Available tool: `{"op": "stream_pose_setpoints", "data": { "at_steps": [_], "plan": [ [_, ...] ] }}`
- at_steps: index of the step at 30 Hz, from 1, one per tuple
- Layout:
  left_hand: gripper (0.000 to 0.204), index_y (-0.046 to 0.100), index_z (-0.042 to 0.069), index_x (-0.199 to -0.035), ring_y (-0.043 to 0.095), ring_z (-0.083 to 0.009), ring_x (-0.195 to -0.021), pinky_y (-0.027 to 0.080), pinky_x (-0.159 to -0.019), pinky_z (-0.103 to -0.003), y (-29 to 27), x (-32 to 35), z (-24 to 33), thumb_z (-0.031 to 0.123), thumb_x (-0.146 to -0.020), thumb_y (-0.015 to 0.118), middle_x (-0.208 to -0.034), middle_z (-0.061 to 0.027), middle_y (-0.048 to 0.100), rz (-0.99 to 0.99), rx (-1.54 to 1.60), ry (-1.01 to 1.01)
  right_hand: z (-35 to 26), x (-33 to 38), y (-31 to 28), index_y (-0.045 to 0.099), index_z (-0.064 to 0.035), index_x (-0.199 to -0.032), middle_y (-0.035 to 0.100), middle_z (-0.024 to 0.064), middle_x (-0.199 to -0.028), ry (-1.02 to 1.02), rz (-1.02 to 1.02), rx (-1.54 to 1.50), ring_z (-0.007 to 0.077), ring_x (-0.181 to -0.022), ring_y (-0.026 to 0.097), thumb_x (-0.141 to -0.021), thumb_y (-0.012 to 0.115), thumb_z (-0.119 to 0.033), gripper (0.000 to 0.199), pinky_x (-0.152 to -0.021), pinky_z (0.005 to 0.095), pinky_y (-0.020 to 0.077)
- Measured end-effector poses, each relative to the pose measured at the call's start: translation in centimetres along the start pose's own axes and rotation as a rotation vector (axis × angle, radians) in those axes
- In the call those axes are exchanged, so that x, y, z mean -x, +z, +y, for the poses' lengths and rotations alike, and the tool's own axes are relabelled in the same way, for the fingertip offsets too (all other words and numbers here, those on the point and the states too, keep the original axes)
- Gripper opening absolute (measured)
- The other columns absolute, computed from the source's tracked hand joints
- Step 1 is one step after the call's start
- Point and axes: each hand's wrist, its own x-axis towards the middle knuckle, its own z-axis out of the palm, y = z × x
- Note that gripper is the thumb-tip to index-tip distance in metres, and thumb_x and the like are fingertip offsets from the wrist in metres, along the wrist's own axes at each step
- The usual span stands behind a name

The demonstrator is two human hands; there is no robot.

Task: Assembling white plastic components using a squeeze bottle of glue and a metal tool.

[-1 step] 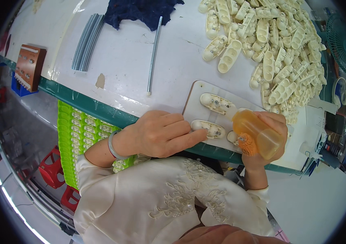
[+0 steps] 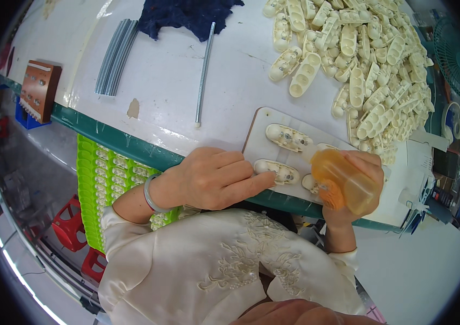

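Note:
My right hand [image 2: 368, 168] is wrapped round a translucent amber squeeze bottle [image 2: 343, 176]. Its pale nozzle points toward the far-left cream plastic shell [image 2: 281, 135] on a white board [image 2: 260, 122]. An orange textured cover [image 2: 332, 194], seemingly a finger cot, shows against the bottle. My left hand [image 2: 214, 179] has its fingers curled, the index fingertip touching the near-left cream shell [image 2: 284, 173]. Whatever the fingertips pinch there, if anything, is hidden. Both shells lie hollow side up with small metal parts inside. Another shell [image 2: 309, 184] is partly covered by the bottle.
A big heap of cream shells [image 2: 354, 65] fills the table's far right. Thin metal springs or threaded rods [image 2: 116, 59] lie at the left, a single one [image 2: 205, 76] beside a dark blue cloth [image 2: 186, 16]. Green trays of parts [image 2: 92, 189] stand below the table edge.
The bottle in my right hand has shifted slightly right, its nozzle a little too. My left hand and the shells have stayed put.

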Motion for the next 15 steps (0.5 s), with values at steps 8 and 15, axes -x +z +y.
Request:
{"op": "stream_pose_setpoints", "data": {
  "at_steps": [8, 15],
  "plan": [
    [0.034, 0.064, 0.004, -0.095, 0.043, -0.0083, -0.051, 0.031, -0.037, -0.022, 0.0, -0.1, 0.0, 0.009, -0.062, 0.064, -0.061, 0.0031, 0.04, -0.013, 0.007, 0.003, 0.1, 2.8, -1.8, 0.049, 0.0023, -0.102, 0.056, 0.0165, -0.091, -0.047, 0.035, 0.141, 0.0229, -0.081, 0.055, -0.075, 0.073, -0.023, 0.044, -0.069, 0.0293, 0.049],
    [0.032, 0.065, 0.004, -0.095, 0.042, -0.0078, -0.049, 0.03, -0.037, -0.022, 0.2, 0.0, -0.2, 0.01, -0.063, 0.067, -0.059, 0.0038, 0.038, -0.017, -0.005, 0.01, 1.1, 3.5, -1.3, 0.05, 0.004, -0.101, 0.058, 0.0186, -0.093, -0.065, 0.057, 0.1, 0.0245, -0.083, 0.056, -0.073, 0.075, -0.023, 0.046, -0.067, 0.03, 0.0512]
  ]
}}
